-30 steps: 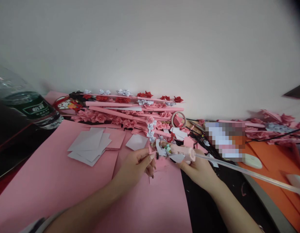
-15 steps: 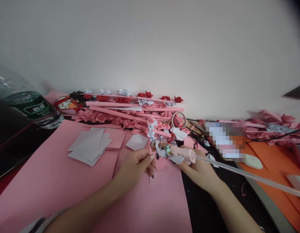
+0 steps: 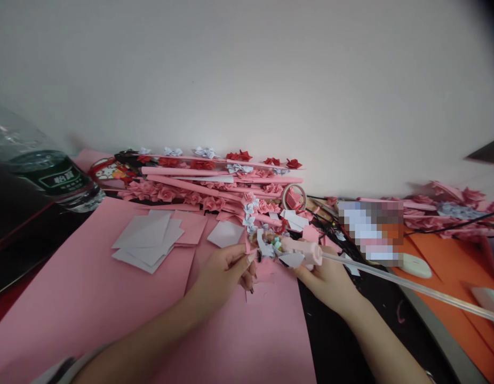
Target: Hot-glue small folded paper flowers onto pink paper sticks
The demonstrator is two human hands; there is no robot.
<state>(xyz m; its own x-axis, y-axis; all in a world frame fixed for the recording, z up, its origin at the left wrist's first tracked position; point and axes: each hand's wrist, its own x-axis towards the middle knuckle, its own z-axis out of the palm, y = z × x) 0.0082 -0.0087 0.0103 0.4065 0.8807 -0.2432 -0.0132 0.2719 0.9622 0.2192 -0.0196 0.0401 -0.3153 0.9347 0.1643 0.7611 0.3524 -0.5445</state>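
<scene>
In the head view, my right hand (image 3: 333, 280) is wrapped round a pale pink hot glue gun (image 3: 307, 249). A long clear glue stick (image 3: 395, 282) juts from its back toward the right. The nozzle side points left, partly hidden by white paper pieces and small beads. My left hand (image 3: 226, 272) is closed in a pinch at the lower end of a pink paper stem (image 3: 248, 245), close to the nozzle. White paper flowers (image 3: 249, 218) and a pink one run up along this stem. Exactly where nozzle and paper meet is hidden.
Pink paper sheets (image 3: 146, 314) cover the table under my arms, with white paper squares (image 3: 151, 240) on them. Behind lie paper-flower stems (image 3: 202, 184) and a tape roll (image 3: 294, 198). A water bottle (image 3: 50, 173) is left; a phone (image 3: 371, 232) and white mouse (image 3: 415, 265) are right.
Both hands keep nearly the same place. The glue gun has tilted very slightly, and the far end of the clear glue stick sits a little higher.
</scene>
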